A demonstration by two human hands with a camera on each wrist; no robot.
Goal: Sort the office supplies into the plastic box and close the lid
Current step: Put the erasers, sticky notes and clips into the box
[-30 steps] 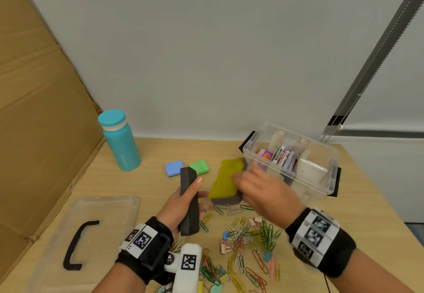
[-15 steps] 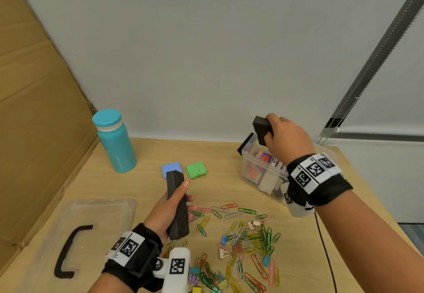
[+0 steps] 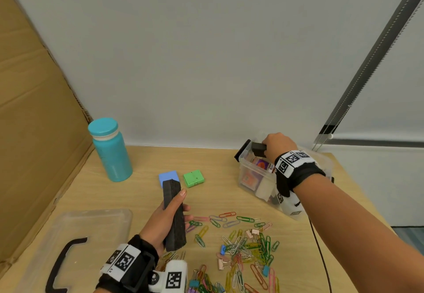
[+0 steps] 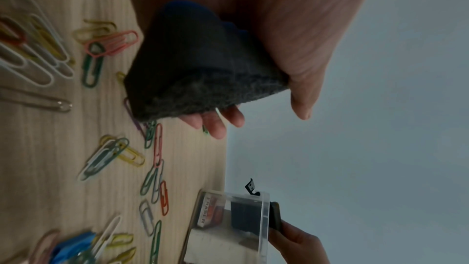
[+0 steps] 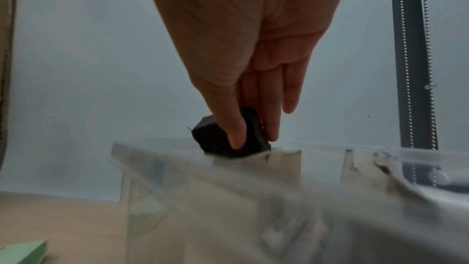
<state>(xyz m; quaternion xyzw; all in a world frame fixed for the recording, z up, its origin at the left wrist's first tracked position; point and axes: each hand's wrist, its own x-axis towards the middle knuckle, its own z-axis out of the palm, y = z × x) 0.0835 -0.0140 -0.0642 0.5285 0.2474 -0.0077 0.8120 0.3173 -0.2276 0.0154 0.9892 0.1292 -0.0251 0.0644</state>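
Note:
The clear plastic box (image 3: 249, 173) stands at the back right of the table with erasers and other supplies inside. My right hand (image 3: 276, 144) pinches a dark felt eraser (image 3: 258, 149) at the box's far left corner, its lower end inside the rim (image 5: 229, 140). My left hand (image 3: 165, 219) grips a second long dark felt eraser (image 3: 174, 214) upright above the table, thumb along its side (image 4: 203, 67). The clear lid (image 3: 75, 242) with a black handle lies at the front left. A blue block (image 3: 168, 176) and a green block (image 3: 193, 178) lie mid-table.
Several coloured paper clips (image 3: 241, 246) and small binder clips are scattered across the front middle of the table. A teal bottle (image 3: 110, 150) stands at the back left. A cardboard panel (image 3: 34, 109) walls the left side. A cable runs along the right table edge.
My right hand lifted the dark eraser from the table to the box and has now lowered it into the far left corner. My left hand has kept its eraser nearly still.

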